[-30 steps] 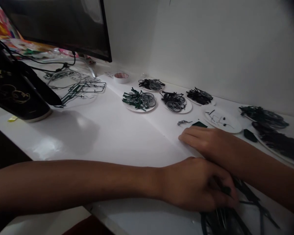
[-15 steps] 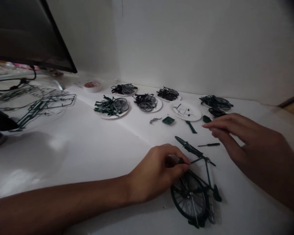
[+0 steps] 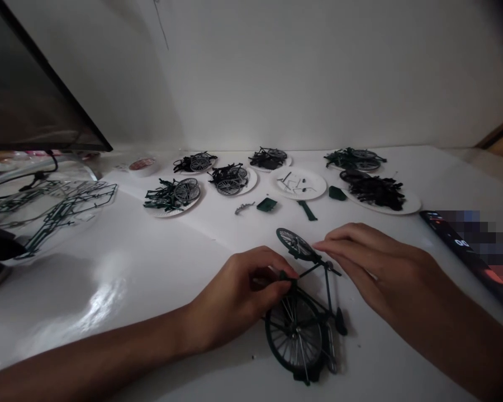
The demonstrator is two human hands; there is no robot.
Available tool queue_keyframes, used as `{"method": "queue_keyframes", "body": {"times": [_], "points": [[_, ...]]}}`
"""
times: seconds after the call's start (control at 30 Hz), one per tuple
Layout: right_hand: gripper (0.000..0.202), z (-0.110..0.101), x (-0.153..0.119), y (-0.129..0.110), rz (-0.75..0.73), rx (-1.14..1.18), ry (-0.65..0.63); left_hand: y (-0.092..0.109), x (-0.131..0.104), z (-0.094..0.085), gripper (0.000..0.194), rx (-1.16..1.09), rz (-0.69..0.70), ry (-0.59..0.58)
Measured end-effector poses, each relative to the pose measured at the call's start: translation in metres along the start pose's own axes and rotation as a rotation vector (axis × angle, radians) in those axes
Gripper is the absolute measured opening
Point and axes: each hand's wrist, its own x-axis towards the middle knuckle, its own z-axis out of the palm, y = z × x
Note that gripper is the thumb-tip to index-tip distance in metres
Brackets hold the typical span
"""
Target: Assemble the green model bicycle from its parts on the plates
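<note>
A dark green model bicycle [image 3: 327, 287] lies tilted on the white table, its large spoked wheel [image 3: 294, 335] toward me and the other wheel [image 3: 295, 243] farther off. My left hand [image 3: 255, 290] is closed, thumb and fingers pinching the bicycle's frame beside the nearer wheel. At the far wheel's right edge, the fingertips of my right hand [image 3: 360, 259] are pressed together. Whether they grip the wheel or a small part is hidden. The saddle [image 3: 341, 322] points to the right.
Paper plates with bicycle parts [image 3: 186, 192] stand along the wall. One plate [image 3: 314, 192] holds small silver pieces. A green basket [image 3: 267, 205] and a green strip [image 3: 307, 210] lie before them. A phone [image 3: 469, 251] is at right, part frames [image 3: 62, 209] and a monitor [image 3: 29, 84] at left.
My right hand has come down and left to the far wheel, which now shows its spokes more fully. The thin dark tool beside it is no longer visible. The view has shifted.
</note>
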Motion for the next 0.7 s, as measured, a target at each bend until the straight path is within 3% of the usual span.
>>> {"method": "queue_keyframes", "body": {"times": [0.1,0.23,0.47,0.7], "points": [[0.022,0.002,0.0,0.003,-0.029,-0.011,0.054,0.001,-0.001,-0.001,0.012,0.027,0.022,-0.003],[0.016,0.003,0.001,0.0,0.065,0.076,0.125,0.001,-0.001,-0.001,0.014,0.056,0.043,0.007],[0.017,0.011,-0.003,-0.016,0.043,0.183,0.074,0.0,0.0,0.0,0.014,-0.032,0.004,0.008],[0.017,0.022,0.0,-0.021,0.049,0.208,0.018,-0.003,-0.001,-0.002,0.022,-0.055,0.082,0.008]]}}
